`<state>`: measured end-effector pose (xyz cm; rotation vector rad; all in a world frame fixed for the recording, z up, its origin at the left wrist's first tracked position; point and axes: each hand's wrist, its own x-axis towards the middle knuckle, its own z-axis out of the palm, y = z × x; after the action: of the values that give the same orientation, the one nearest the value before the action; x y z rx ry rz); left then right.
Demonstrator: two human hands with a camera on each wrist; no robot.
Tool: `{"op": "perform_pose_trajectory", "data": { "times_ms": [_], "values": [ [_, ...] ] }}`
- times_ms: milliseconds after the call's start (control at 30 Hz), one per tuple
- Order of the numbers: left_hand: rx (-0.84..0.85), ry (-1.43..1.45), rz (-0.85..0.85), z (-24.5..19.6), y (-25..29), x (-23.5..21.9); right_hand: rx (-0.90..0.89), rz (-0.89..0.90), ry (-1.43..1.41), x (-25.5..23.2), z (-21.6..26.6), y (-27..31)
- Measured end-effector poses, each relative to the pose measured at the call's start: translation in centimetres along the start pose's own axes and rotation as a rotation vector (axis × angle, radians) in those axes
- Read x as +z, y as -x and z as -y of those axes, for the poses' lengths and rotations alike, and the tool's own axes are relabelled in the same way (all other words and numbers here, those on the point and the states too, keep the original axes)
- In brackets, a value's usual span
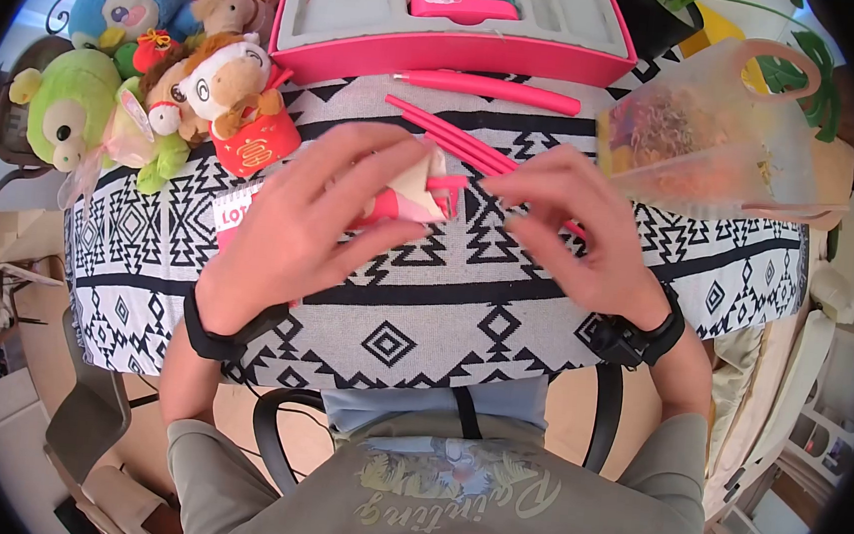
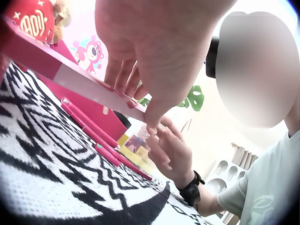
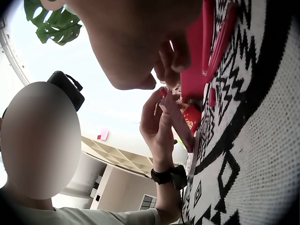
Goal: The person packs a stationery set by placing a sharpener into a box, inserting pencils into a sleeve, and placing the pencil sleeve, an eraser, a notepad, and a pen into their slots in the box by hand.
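Head view, with both wrist views. The left hand (image 1: 316, 213) lies over the middle of the counter (image 1: 444, 309), which is covered by a black-and-white patterned cloth. Its fingers curl round a small pink-and-cream piece (image 1: 407, 197), thumb below and fingers above, so most of the piece is hidden. A short pink pronged end (image 1: 448, 193) sticks out from under the fingertips toward the right hand (image 1: 575, 234). The right hand sits just beside it, fingers bent and drawn together at the tips close to that pronged end; whether they pinch it cannot be told. In the right wrist view the left hand (image 3: 159, 124) holds a thin pink flat part (image 3: 180, 119) raised above the cloth.

Several long pink rods (image 1: 457, 141) lie on the cloth just beyond the hands, and one thicker pink rod (image 1: 491, 89) lies along the front wall of an open pink box (image 1: 443, 57). A row of plush toys (image 1: 175, 87) stands at the left edge of the counter. A clear bag of dried flowers (image 1: 708, 139) stands at the right edge.
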<state>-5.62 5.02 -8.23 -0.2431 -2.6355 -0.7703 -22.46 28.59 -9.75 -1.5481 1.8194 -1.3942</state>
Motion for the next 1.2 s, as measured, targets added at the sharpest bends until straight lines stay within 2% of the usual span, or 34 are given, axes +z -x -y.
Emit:
{"op": "perform_pose_trajectory", "data": {
  "times_ms": [33,167,267,333,367,433,567,700,767,900,967,1000,1067,1200],
  "values": [
    [-0.001,-0.001,-0.001,0.1,0.0,-0.2,0.035,-0.073,0.087,-0.3,-0.2,0.0],
    [-0.066,-0.04,-0.023,0.3,0.1,-1.5,0.103,-0.049,0.276,-0.8,-1.0,-0.3],
    [-0.007,-0.079,-0.048,0.3,0.2,-2.2,0.055,0.013,0.43,-0.3,-2.0,-0.1],
    [0.133,-0.057,-0.087,0.2,0.3,-2.6,0.122,0.09,0.538,-0.3,-2.3,0.2],
    [0.133,-0.058,-0.087,0.2,0.1,-2.5,0.121,0.091,0.538,-0.3,-2.3,0.2],
    [0.26,-0.105,-0.158,0.3,-0.5,-2.2,0.111,0.123,0.583,-0.4,-2.2,0.3],
    [0.184,-0.117,-0.078,0.1,0.1,-2.5,0.081,0.096,0.637,-0.4,-2.2,0.1],
    [0.186,-0.15,-0.046,0.1,0.0,-2.1,0.096,0.0,0.502,-0.1,-1.5,-0.2],
    [0.144,-0.134,-0.099,-0.1,-0.5,-1.8,0.056,-0.094,0.458,-0.2,-1.0,-0.4],
    [0.106,-0.172,-0.062,0.9,-0.4,-1.3,0.098,-0.101,0.36,-0.4,-0.5,-0.1],
    [0.006,-0.15,-0.008,0.9,-0.1,-1.4,0.26,-0.061,0.159,-0.5,-0.3,0.1],
    [0.006,-0.149,-0.006,0.9,-0.1,-1.4,0.261,-0.061,0.158,-0.3,-0.2,0.2],
    [0.029,-0.135,0.011,0.8,-0.2,-1.3,0.215,-0.177,-0.224,0.2,0.1,0.3],
    [0.098,-0.087,0.053,0.8,-0.1,-1.0,0.156,-0.15,-0.303,-0.6,0.6,0.4]
  ]
}}
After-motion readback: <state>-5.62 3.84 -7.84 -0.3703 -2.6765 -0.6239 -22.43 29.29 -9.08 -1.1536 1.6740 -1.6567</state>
